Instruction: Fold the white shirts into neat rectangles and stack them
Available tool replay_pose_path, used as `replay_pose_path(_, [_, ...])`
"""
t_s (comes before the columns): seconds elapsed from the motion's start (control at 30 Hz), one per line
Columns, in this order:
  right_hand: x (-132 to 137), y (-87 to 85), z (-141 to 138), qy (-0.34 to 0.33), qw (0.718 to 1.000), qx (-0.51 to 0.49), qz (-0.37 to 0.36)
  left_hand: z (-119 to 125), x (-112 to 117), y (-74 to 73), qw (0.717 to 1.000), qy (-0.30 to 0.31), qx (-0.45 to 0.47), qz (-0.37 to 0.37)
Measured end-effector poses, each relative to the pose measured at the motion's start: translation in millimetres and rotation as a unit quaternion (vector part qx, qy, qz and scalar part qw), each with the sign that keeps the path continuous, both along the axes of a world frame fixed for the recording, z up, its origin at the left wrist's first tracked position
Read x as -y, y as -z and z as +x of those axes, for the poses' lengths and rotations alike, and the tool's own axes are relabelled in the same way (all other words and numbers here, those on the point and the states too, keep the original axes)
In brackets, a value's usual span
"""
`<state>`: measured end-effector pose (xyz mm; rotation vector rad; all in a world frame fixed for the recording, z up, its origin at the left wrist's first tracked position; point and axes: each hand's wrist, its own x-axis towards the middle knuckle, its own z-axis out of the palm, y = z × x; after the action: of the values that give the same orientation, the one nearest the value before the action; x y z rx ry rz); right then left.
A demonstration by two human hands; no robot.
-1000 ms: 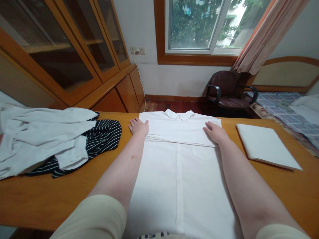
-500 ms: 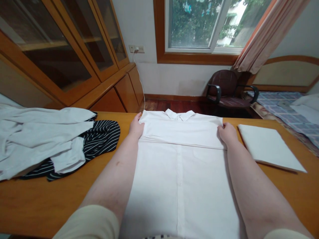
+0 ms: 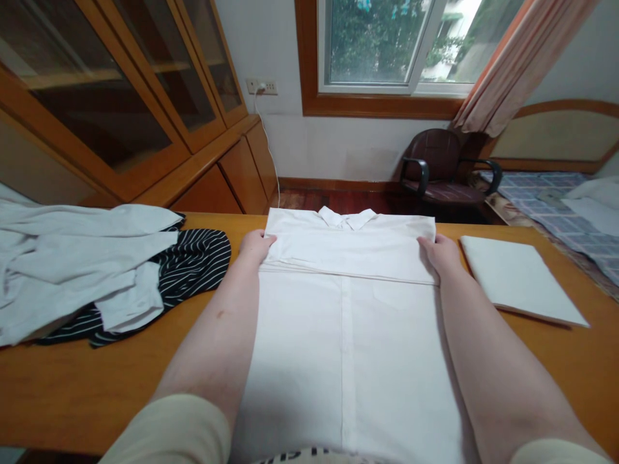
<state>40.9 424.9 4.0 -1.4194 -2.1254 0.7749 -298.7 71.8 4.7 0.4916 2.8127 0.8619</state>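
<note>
A white collared shirt [image 3: 309, 335] lies spread down the middle of the table, its button strip running toward me. Its collar points away from me at the far edge, and a layered fold crosses the upper part. At the shirt's left side edge, my left hand [image 3: 254, 247] is closed on the fabric, thumb on top. My right hand [image 3: 439, 252] pinches the opposite side edge at about the same height. The fingers beneath the cloth are hidden on both sides.
White and black-striped clothes [image 3: 198, 264] are heaped on the table's left. To the right lies a flat white folded item [image 3: 522, 277]. Past the wooden table [image 3: 193, 361] stand a glass-door cabinet [image 3: 193, 145], an armchair [image 3: 435, 158] and a bed [image 3: 541, 193].
My left hand has slid slightly left and toward me along the shirt's edge, and the shirt's upper left corner now shows. My right hand keeps nearly the same place. The view has tilted slightly.
</note>
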Motion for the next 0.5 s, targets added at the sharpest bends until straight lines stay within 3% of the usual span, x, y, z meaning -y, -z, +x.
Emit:
replay_pose_path(0.17, [-10.4,0.0,0.2,0.015,0.995,-0.080,-0.064,-9.5,-5.9,-2.1,0.991,-0.024,0.067,0.115])
replay_pose_path(0.27, [-15.5,-5.3,-0.6,0.027,0.988,-0.122,-0.085,-10.1,-6.3,-8.0,0.972,0.023,0.117,0.201])
replay_pose_path(0.4, [-13.2,-12.3,-2.3,0.009,0.966,-0.207,-0.154,-2.2,-1.4,-15.1,0.880,0.089,0.254,0.391])
replay_pose_path(0.5, [-5.8,-21.5,-0.9,-0.032,0.944,-0.259,-0.203,6.0,5.8,-24.1,0.847,0.091,0.294,0.433])
